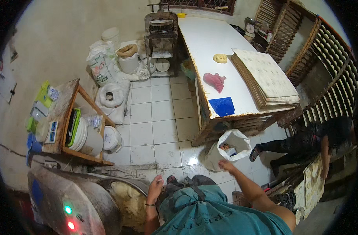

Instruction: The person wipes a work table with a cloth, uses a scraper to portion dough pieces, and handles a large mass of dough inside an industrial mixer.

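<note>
My left hand [155, 188] is raised beside the rim of a mixer bowl [143, 185], fingers curled together; whatever may be in them is too small to make out. In the bowl lies a mass of pale dough [126, 201]. My right hand [226, 165] reaches forward to the near edge of a white sack [235, 141], its fingers loosely apart. The sack stands upright on the floor with its mouth wide, and brownish things and a blue-and-white packet show inside. Whether the right hand touches the sack's edge is unclear.
A white-topped table [198, 43] bears stacked boards [265, 76], a dough piece [220, 58], a pink cloth or bag [215, 81] and a blue sheet [222, 106]. At right a person [304, 141] handles a tray of dough rounds [313, 182]. A wooden side table [63, 113] stands left.
</note>
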`<state>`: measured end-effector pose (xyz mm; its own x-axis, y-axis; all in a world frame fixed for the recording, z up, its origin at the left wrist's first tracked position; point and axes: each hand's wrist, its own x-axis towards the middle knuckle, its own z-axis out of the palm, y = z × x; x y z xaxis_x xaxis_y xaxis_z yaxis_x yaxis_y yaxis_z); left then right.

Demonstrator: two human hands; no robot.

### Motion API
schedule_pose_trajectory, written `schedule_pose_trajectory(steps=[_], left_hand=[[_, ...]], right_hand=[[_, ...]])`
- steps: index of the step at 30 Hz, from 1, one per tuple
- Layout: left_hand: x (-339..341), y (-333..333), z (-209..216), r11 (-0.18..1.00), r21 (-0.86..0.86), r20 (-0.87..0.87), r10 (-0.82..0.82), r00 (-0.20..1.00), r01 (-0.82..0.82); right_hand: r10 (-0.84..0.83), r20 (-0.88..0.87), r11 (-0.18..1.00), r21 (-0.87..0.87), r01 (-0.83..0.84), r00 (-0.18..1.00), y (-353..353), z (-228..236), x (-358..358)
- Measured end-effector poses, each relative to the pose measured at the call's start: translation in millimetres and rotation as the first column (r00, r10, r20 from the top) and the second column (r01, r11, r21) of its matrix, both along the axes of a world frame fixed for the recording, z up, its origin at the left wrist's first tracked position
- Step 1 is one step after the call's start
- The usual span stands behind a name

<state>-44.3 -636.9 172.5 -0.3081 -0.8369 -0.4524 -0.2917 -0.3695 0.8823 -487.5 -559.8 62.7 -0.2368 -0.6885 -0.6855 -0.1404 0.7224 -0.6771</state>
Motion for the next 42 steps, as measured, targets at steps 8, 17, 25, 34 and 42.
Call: schedule_pose_trajectory(steps=[8, 17, 25, 34, 42], left_hand=[[4.3, -112.2, -10.7, 0.993, 0.082, 0.124, 0.077, 0.989, -0.087], [-52.1, -255.2, 27.1, 0.998, 0.059, 0.287, -0.017, 0.958, 0.000], [-86.6, -364.8, 14.4, 0.997, -0.028, 0.203, 0.080, 0.976, -0.076], [-291.3, -547.1, 75.9, 0.931, -0.365, -0.303, -0.110, 0.947, -0.009], [-360.1, -642.7, 80.8, 0.634, -0.730, 0.008, -0.367, 0.930, 0.256]], right_hand=[[0.016, -0.418, 0.846, -0.478, -0.235, 0.908, -249.4, 187.8, -28.4], [-0.073, -0.879, 0.933, -0.227, -0.278, 0.472, -446.9, 109.8, -120.2], [-0.416, -0.571, 0.796, -0.606, -0.021, 0.708, -553.4, 114.1, -165.2], [-0.285, 0.896, 0.551, -0.137, 0.823, 0.340, -568.9, 202.7, 18.3], [-0.163, 0.964, 0.276, -0.160, 0.948, 0.210, -585.7, 255.8, -14.1]])
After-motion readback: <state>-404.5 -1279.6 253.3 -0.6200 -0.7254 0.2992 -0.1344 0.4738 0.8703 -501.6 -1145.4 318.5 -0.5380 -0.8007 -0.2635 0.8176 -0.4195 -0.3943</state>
